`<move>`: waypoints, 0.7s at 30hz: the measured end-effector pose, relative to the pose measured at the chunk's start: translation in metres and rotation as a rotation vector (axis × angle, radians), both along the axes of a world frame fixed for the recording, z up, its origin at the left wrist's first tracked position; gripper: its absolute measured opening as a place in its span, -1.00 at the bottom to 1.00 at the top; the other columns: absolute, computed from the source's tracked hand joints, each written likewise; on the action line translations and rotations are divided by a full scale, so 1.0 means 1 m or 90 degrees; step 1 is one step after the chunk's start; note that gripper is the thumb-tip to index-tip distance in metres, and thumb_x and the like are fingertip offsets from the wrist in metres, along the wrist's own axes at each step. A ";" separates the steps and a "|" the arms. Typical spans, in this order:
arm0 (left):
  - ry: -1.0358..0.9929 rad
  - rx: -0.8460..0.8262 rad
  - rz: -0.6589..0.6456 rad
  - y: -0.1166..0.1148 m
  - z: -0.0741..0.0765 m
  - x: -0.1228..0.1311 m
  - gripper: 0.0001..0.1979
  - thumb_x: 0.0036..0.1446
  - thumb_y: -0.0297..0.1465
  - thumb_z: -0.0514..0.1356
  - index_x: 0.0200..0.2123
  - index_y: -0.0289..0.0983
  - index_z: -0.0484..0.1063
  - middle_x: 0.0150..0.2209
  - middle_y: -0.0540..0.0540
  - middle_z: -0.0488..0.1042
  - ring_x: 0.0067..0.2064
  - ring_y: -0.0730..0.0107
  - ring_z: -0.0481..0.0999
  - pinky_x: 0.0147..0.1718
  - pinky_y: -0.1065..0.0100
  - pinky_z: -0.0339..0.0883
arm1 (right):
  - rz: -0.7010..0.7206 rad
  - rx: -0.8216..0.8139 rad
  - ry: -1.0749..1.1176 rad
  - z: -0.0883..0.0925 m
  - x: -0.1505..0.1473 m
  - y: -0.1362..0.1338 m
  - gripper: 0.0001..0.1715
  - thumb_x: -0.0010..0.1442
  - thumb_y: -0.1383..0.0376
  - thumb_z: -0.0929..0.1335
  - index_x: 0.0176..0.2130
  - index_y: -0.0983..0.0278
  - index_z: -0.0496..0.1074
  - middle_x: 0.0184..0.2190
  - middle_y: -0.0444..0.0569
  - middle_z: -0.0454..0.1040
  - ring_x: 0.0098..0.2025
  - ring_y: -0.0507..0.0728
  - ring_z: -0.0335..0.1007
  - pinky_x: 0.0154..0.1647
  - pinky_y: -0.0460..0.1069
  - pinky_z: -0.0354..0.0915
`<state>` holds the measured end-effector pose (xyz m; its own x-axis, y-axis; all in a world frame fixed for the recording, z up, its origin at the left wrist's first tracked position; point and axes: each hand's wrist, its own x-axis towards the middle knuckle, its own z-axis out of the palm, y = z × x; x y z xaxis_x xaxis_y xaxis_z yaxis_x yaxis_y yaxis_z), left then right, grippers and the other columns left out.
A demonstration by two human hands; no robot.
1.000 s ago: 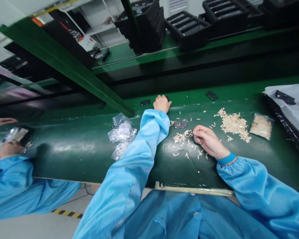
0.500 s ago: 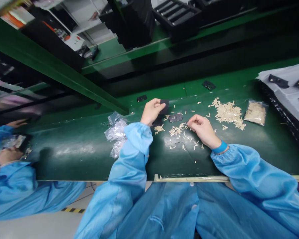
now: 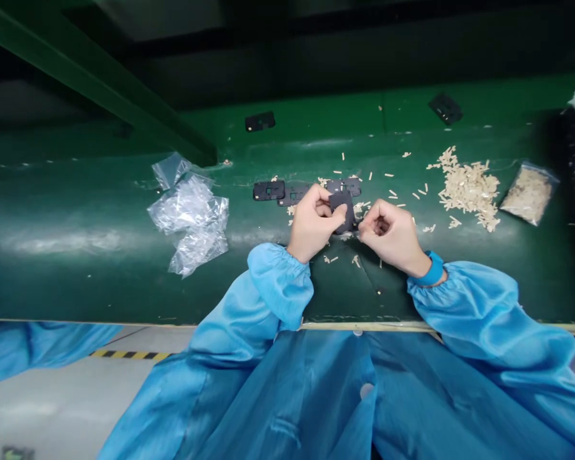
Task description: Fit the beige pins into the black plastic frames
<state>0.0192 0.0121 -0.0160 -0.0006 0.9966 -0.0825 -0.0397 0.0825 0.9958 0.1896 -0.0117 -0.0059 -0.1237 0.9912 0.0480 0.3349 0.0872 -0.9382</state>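
On the green table [image 3: 100, 281], the hands have now come together just in front of the body, closed narrowly on a black plate [image 3: 344, 211]: the left hand [image 3: 312, 223] grips it, and the right hand [image 3: 387, 235] pinches its edge. Just beyond them lies a row of black frames [image 3: 268, 190]. Left of the hands sits a crumpled clear bag [image 3: 189, 214]; right of them, a heap of pale sticks [image 3: 469, 188] and a small filled bag [image 3: 528, 193].
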 end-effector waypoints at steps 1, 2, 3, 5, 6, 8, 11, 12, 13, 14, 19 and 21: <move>0.012 0.011 0.001 -0.001 0.001 0.000 -0.71 0.04 -0.47 0.35 -0.40 -0.23 0.24 -0.52 0.12 0.28 -0.55 0.61 0.32 -0.55 0.52 0.26 | 0.001 0.012 -0.016 0.000 -0.001 0.000 -0.84 -0.02 0.40 0.37 -0.51 0.20 0.30 -0.58 -0.17 0.33 -0.56 0.00 0.16 -0.53 -0.04 0.11; 0.023 0.020 0.002 -0.002 0.002 0.000 -0.73 0.04 -0.50 0.34 -0.40 -0.23 0.24 -0.52 0.12 0.26 -0.56 0.62 0.31 -0.57 0.52 0.24 | -0.001 0.025 -0.032 0.001 -0.001 0.000 -0.83 -0.02 0.41 0.37 -0.51 0.20 0.29 -0.58 -0.17 0.33 -0.56 0.00 0.17 -0.52 -0.05 0.12; 0.030 0.029 0.004 -0.003 0.002 0.000 -0.73 0.04 -0.52 0.33 -0.40 -0.22 0.24 -0.51 0.12 0.25 -0.57 0.63 0.30 -0.59 0.53 0.21 | -0.003 0.037 -0.046 0.001 -0.001 0.000 -0.82 -0.02 0.42 0.37 -0.52 0.20 0.28 -0.58 -0.18 0.32 -0.56 0.00 0.17 -0.52 -0.05 0.12; 0.036 0.045 0.009 -0.004 0.003 0.000 -0.74 0.02 -0.56 0.31 -0.41 -0.22 0.24 -0.50 0.13 0.25 -0.58 0.64 0.27 -0.62 0.53 0.16 | -0.007 0.061 -0.066 0.001 -0.002 0.000 -0.80 -0.02 0.43 0.37 -0.52 0.21 0.27 -0.59 -0.19 0.32 -0.56 0.00 0.17 -0.51 -0.05 0.12; 0.036 0.051 0.011 -0.004 0.003 0.000 -0.74 0.01 -0.57 0.30 -0.41 -0.22 0.24 -0.50 0.13 0.25 -0.59 0.65 0.26 -0.64 0.53 0.14 | -0.007 0.070 -0.074 0.001 -0.002 0.000 -0.80 -0.03 0.44 0.37 -0.53 0.21 0.27 -0.59 -0.20 0.31 -0.55 0.00 0.17 -0.50 -0.05 0.12; 0.038 0.059 0.014 -0.003 0.003 0.001 -0.74 0.01 -0.59 0.29 -0.41 -0.23 0.25 -0.50 0.14 0.25 -0.61 0.66 0.24 -0.65 0.53 0.11 | -0.004 0.083 -0.091 0.001 -0.003 0.000 -0.79 -0.03 0.46 0.38 -0.53 0.21 0.27 -0.59 -0.20 0.31 -0.55 0.00 0.17 -0.49 -0.05 0.12; 0.042 0.065 0.020 -0.003 0.002 0.001 -0.74 0.00 -0.61 0.28 -0.41 -0.23 0.25 -0.51 0.14 0.24 -0.61 0.67 0.23 -0.66 0.55 0.09 | -0.004 0.098 -0.113 0.001 -0.003 -0.001 -0.78 -0.03 0.47 0.38 -0.53 0.21 0.26 -0.59 -0.21 0.30 -0.55 0.00 0.17 -0.49 -0.04 0.12; 0.043 0.068 0.022 -0.003 0.002 0.001 -0.74 0.00 -0.62 0.28 -0.42 -0.23 0.25 -0.51 0.15 0.24 -0.61 0.67 0.24 -0.66 0.55 0.09 | -0.006 0.101 -0.117 0.001 -0.003 -0.001 -0.77 -0.03 0.47 0.38 -0.53 0.21 0.26 -0.59 -0.21 0.30 -0.55 0.00 0.17 -0.49 -0.04 0.12; 0.044 0.070 0.023 -0.002 0.002 0.001 -0.74 -0.01 -0.62 0.28 -0.42 -0.23 0.25 -0.51 0.15 0.24 -0.60 0.67 0.24 -0.66 0.55 0.10 | -0.008 0.104 -0.120 0.001 -0.003 -0.001 -0.77 -0.03 0.47 0.38 -0.53 0.21 0.26 -0.59 -0.21 0.29 -0.55 0.00 0.17 -0.49 -0.04 0.12; 0.046 0.073 0.024 -0.002 0.002 0.001 -0.74 -0.01 -0.62 0.28 -0.42 -0.23 0.25 -0.52 0.15 0.23 -0.60 0.67 0.24 -0.65 0.56 0.10 | -0.011 0.107 -0.122 0.002 -0.003 -0.001 -0.77 -0.03 0.47 0.38 -0.53 0.21 0.26 -0.59 -0.21 0.29 -0.55 0.00 0.17 -0.49 -0.04 0.12; 0.047 0.068 0.021 -0.003 0.004 0.001 -0.75 0.00 -0.61 0.28 -0.42 -0.24 0.25 -0.52 0.15 0.24 -0.59 0.68 0.24 -0.64 0.57 0.13 | 0.004 0.114 -0.134 0.002 -0.003 -0.001 -0.77 -0.03 0.48 0.38 -0.52 0.22 0.27 -0.59 -0.21 0.29 -0.53 0.00 0.19 -0.46 -0.04 0.13; 0.045 0.063 0.018 -0.003 0.005 0.001 -0.75 0.00 -0.61 0.28 -0.42 -0.24 0.25 -0.52 0.15 0.24 -0.59 0.68 0.25 -0.63 0.57 0.13 | 0.010 0.113 -0.131 0.002 -0.003 -0.001 -0.78 -0.02 0.48 0.39 -0.52 0.22 0.28 -0.58 -0.21 0.30 -0.53 0.00 0.20 -0.46 -0.04 0.14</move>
<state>0.0203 0.0091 -0.0114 -0.0317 0.9993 0.0181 0.0302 -0.0172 0.9994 0.1864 -0.0131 -0.0038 -0.1638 0.9674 0.1930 0.5145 0.2507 -0.8200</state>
